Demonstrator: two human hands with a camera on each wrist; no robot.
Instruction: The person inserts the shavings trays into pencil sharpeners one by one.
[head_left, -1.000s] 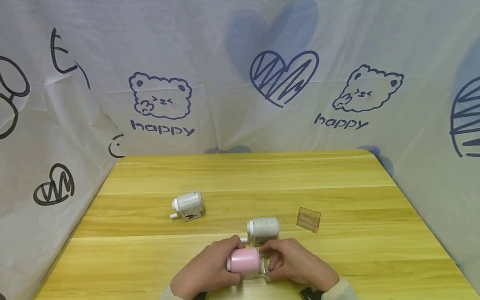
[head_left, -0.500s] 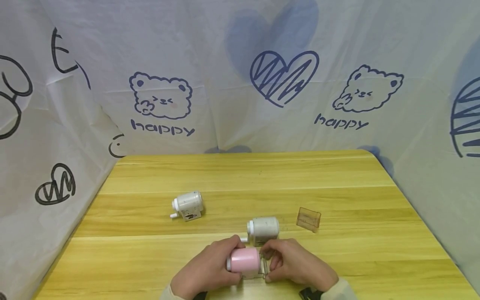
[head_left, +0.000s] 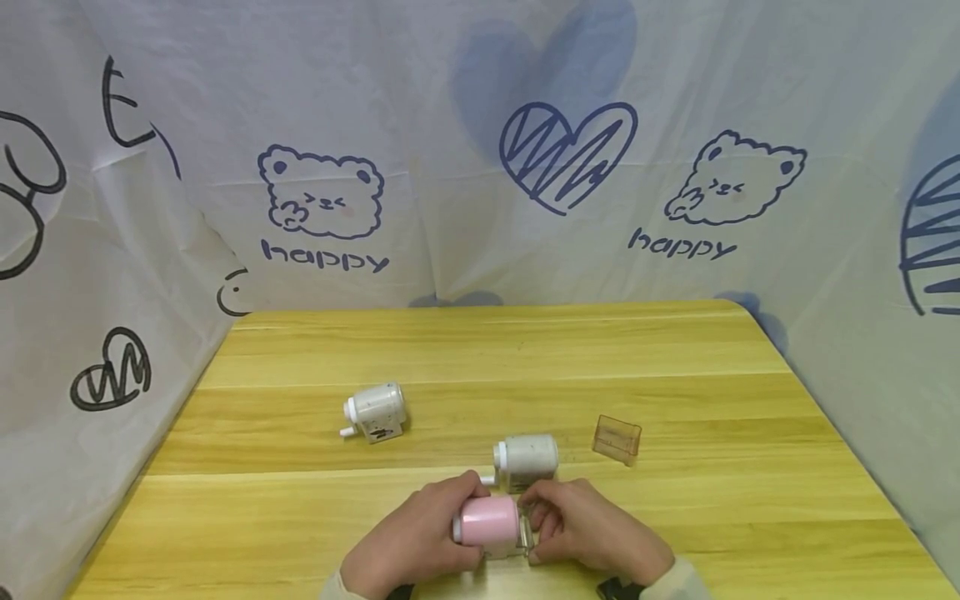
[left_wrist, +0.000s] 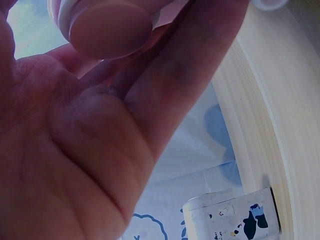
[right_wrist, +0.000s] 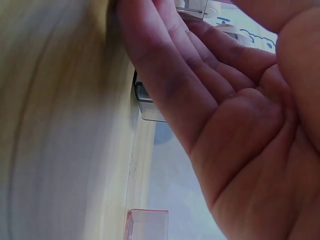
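Observation:
In the head view my left hand (head_left: 420, 533) grips a pink pencil sharpener (head_left: 489, 521) near the front of the table, thumb on the near side and fingers on the far side. My right hand (head_left: 592, 529) pinches a clear plastic shavings drawer (head_left: 525, 533) at the sharpener's right end, partly drawn out. Just behind them stands a white crank pencil sharpener (head_left: 528, 458), its handle pointing left. The pink sharpener's round end (left_wrist: 111, 29) shows above my palm in the left wrist view. Fingers hide most of the drawer in the right wrist view.
Another white crank sharpener (head_left: 377, 411), with a printed side, stands farther back on the left. A transparent reddish drawer (head_left: 617, 439) lies to the right on the wooden table (head_left: 525, 350). White printed cloth (head_left: 450, 200) hangs behind and at both sides.
My right hand and the clear drawer have shifted very slightly left, toward the pink sharpener. My left hand and the other things stay where they were.

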